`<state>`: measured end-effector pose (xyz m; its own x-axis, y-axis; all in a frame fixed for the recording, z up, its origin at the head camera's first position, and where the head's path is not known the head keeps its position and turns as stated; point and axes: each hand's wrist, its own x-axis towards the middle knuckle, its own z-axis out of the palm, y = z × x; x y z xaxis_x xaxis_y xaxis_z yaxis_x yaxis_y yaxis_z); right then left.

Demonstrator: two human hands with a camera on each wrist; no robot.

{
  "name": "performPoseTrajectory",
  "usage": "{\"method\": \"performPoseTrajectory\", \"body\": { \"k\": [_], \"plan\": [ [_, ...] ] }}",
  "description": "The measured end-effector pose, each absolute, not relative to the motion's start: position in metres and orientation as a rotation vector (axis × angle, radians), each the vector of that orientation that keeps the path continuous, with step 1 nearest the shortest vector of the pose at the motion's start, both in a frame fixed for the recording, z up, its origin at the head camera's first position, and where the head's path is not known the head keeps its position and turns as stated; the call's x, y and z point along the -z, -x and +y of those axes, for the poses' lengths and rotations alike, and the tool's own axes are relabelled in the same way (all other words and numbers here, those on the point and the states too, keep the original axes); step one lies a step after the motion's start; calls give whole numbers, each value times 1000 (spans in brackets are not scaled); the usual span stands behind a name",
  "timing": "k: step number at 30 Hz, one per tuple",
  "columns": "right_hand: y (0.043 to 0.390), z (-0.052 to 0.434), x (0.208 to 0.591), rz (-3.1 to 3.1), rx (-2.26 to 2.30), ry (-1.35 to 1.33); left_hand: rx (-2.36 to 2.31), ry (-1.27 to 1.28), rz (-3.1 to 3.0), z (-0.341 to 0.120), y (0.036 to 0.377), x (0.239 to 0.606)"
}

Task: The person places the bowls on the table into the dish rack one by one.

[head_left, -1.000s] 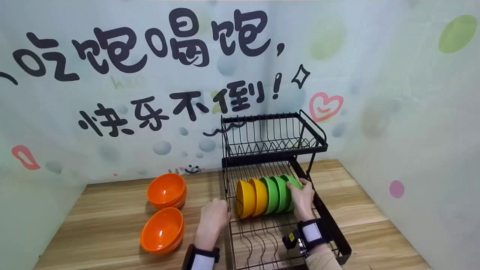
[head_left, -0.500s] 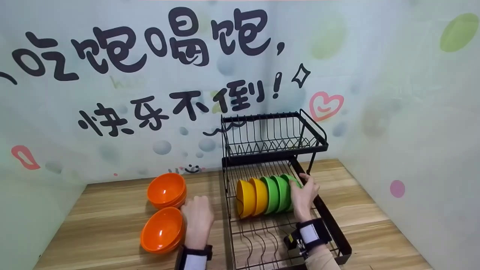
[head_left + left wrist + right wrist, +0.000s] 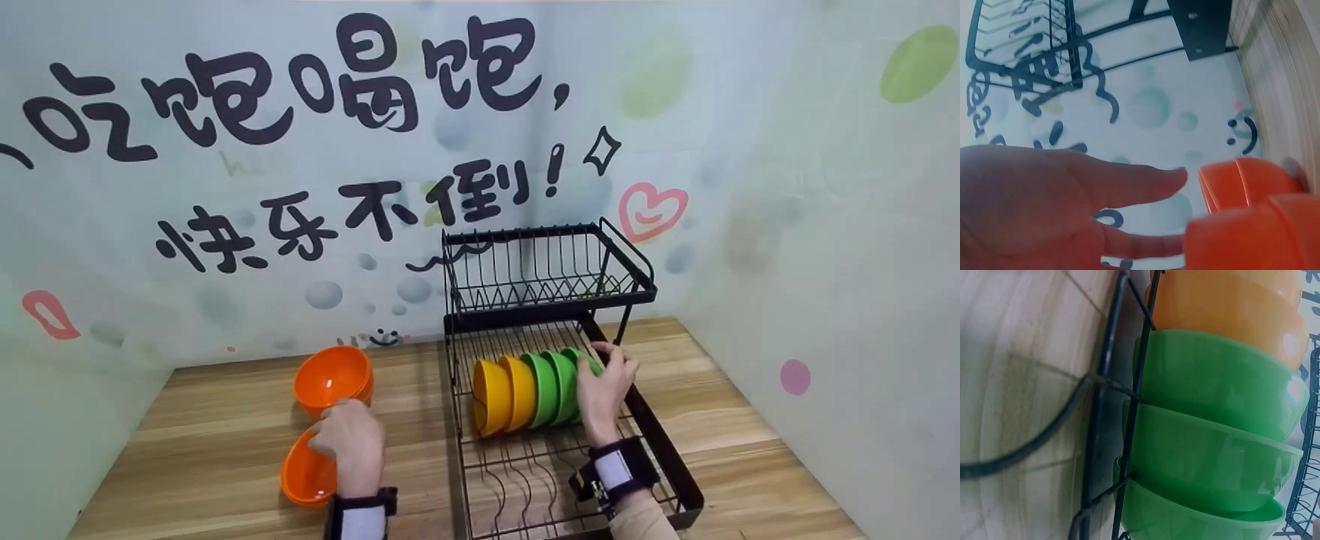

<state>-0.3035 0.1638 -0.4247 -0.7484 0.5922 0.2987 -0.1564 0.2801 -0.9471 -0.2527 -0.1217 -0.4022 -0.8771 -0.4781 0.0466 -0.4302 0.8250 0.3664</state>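
Note:
My left hand (image 3: 352,439) reaches over the nearer stack of orange bowls (image 3: 304,472). In the left wrist view its thumb (image 3: 1151,183) is straight, and the fingers extend to the near orange bowl (image 3: 1241,242), where their tips are hidden. A farther orange stack (image 3: 330,375) stands just behind. On the right, my right hand (image 3: 604,390) is at the last of three green bowls (image 3: 566,390), thumb and fingers spread apart around its upper rim. Two yellow bowls (image 3: 491,397) stand on edge in the same row. The right wrist view shows the green bowls (image 3: 1213,455) closely lined up.
The bowl row stands in the lower tier of a black wire dish rack (image 3: 480,465). An upper wire shelf (image 3: 551,300) rises behind it. Rack and orange stacks stand on a wooden table (image 3: 217,450), with printed walls (image 3: 225,315) at the back and sides.
My left hand has moved left from the rack's edge to the nearer orange bowls. The right hand's fingers have loosened and shifted slightly at the last green bowl.

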Motion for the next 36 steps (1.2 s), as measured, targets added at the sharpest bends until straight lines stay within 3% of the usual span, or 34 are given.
{"method": "performPoseTrajectory", "body": {
  "k": [13,36],
  "plan": [
    [303,164,426,-1952,-1520,359,564,-521,-2991,-127,246,404],
    [302,161,425,-1935,-1503,326,499,-469,-2932,-130,244,399]
  ]
}}
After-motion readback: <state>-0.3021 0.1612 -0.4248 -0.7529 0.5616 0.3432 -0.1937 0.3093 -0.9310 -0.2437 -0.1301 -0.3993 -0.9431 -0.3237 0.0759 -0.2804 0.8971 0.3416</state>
